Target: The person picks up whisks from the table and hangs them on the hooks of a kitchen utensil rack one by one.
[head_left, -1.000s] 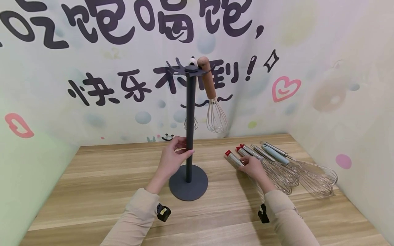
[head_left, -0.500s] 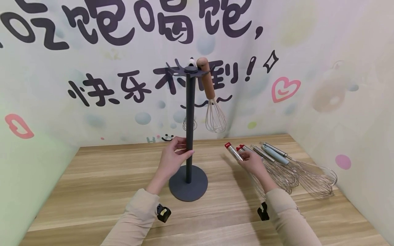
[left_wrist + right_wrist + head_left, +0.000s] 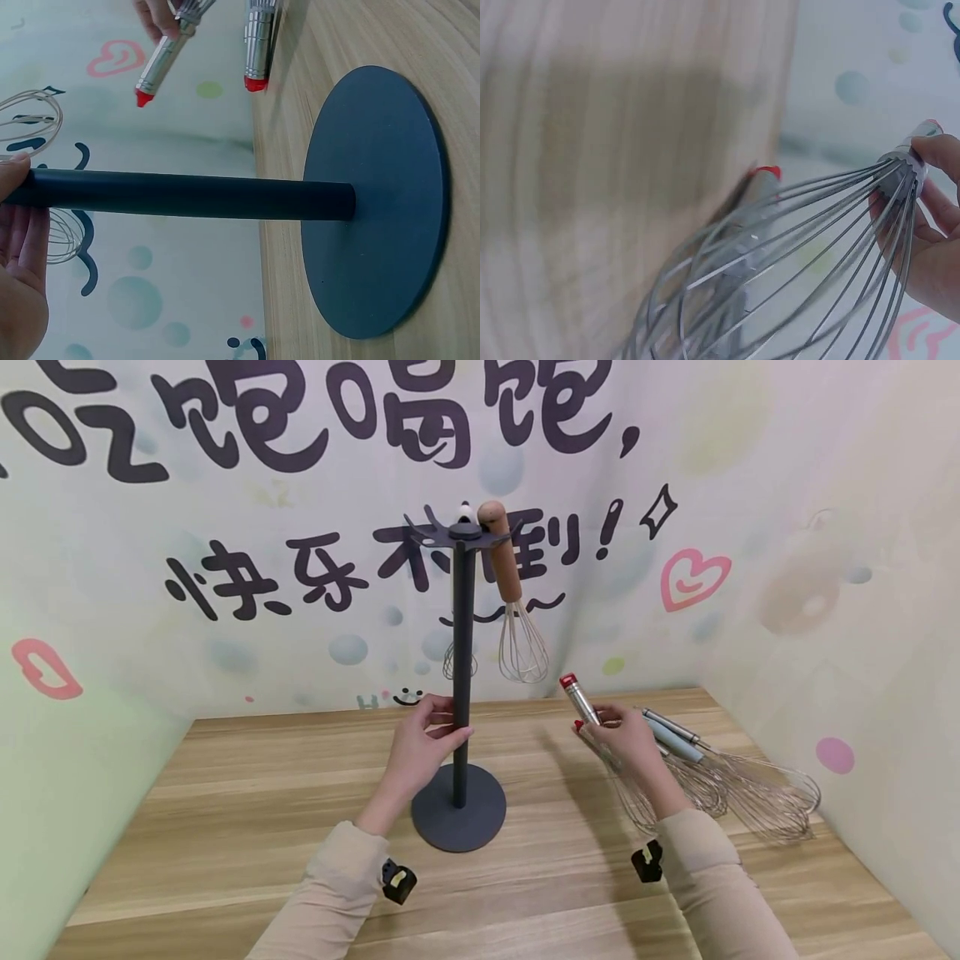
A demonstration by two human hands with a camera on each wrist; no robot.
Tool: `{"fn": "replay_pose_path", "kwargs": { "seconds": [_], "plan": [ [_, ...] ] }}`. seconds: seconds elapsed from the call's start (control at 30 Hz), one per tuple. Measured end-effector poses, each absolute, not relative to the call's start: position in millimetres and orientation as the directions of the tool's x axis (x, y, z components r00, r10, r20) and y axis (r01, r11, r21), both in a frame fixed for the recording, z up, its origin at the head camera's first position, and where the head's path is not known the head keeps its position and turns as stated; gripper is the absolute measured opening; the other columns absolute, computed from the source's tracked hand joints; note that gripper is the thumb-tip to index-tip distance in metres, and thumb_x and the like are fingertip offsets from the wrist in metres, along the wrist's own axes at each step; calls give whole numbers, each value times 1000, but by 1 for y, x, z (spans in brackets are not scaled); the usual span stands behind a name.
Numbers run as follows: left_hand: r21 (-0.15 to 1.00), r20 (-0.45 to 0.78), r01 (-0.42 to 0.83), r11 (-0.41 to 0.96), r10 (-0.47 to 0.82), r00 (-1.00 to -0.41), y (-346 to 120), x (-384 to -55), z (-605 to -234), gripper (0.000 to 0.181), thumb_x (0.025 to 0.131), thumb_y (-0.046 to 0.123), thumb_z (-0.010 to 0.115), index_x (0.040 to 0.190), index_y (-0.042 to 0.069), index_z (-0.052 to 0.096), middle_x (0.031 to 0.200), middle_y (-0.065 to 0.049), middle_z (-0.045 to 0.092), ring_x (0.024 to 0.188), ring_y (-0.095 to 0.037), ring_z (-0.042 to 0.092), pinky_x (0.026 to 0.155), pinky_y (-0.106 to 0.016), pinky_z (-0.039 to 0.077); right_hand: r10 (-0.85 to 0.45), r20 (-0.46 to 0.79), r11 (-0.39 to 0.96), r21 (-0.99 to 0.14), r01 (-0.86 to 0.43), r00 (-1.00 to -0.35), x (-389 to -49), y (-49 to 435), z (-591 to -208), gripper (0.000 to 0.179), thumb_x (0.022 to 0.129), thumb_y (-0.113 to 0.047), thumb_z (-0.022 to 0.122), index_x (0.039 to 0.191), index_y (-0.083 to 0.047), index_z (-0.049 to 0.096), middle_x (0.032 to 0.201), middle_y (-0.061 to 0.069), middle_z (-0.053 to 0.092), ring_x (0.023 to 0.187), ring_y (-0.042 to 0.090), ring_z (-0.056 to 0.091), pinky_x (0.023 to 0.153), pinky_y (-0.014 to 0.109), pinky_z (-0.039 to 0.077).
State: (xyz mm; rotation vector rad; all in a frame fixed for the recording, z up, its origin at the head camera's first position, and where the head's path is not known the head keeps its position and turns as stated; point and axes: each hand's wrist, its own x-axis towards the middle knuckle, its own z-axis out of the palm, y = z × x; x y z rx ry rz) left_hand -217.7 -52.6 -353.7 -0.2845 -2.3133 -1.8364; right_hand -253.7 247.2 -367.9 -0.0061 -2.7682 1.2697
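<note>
A dark metal stand (image 3: 462,643) with a hooked top and a round base (image 3: 459,827) stands upright on the table. My left hand (image 3: 423,743) holds its pole between thumb and fingers; the left wrist view shows that grip (image 3: 19,247) too. A wooden-handled whisk (image 3: 506,568) hangs from a hook, and a second whisk (image 3: 448,662) hangs partly hidden behind the pole. My right hand (image 3: 626,735) pinches a red-tipped metal whisk (image 3: 581,700) near the lower handle. In the right wrist view its wire loops (image 3: 802,255) fan out from the fingers, above another red-tipped whisk (image 3: 742,247).
Several whisks lie at the right of the table, one with a light blue handle (image 3: 675,739); my right hand partly hides some. The wooden table (image 3: 262,827) meets a printed cloth wall (image 3: 300,652) behind and on the sides.
My right hand has lifted the red-tipped whisk off the table, its handle end now higher, and shifted slightly right. My left hand stays on the pole.
</note>
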Motion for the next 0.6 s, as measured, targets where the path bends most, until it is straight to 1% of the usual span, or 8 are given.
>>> {"fn": "replay_pose_path", "kwargs": {
  "seconds": [0.07, 0.2, 0.43, 0.5, 0.6],
  "plan": [
    [942, 252, 255, 220, 40, -967, -53, -217, -354, 37, 81, 7, 75, 113, 4, 58, 112, -16, 65, 105, -27, 64, 93, -39, 56, 47, 98, 643, -765, -45, -994, -254, 248, -362, 44, 91, -11, 61, 132, 1, 52, 122, 27, 61, 116, 39, 59, 87, 37, 55],
    [941, 255, 258, 217, 42, -966, -52, -218, -354, 37, 81, 7, 75, 114, 3, 58, 112, -16, 65, 105, -27, 64, 93, -39, 56, 54, 117, 623, -780, -59, -992, -256, 251, -353, 44, 92, -14, 60, 133, 1, 51, 124, 27, 59, 117, 38, 59, 85, 32, 53],
    [943, 257, 259, 209, 41, -966, -52, -218, -354, 35, 81, 7, 74, 111, 2, 58, 112, -16, 65, 105, -27, 64, 93, -39, 56, 70, 150, 566, -820, -85, -986, -254, 247, -332, 45, 93, -14, 58, 135, 0, 49, 124, 26, 58, 115, 34, 58, 77, 17, 49],
    [943, 255, 257, 211, 36, -966, -52, -218, -354, 34, 81, 7, 75, 111, 2, 59, 112, -16, 65, 105, -27, 64, 93, -39, 56, 74, 164, 558, -824, -95, -984, -253, 245, -327, 46, 94, -15, 58, 135, 0, 48, 125, 25, 57, 115, 34, 58, 77, 17, 49],
    [944, 251, 252, 211, 32, -967, -52, -218, -354, 33, 81, 7, 74, 110, 3, 59, 111, -16, 65, 105, -27, 64, 93, -39, 56, 82, 175, 547, -831, -103, -981, -251, 242, -318, 46, 94, -18, 58, 136, -2, 48, 127, 23, 56, 116, 33, 57, 78, 20, 48]
  ]
}}
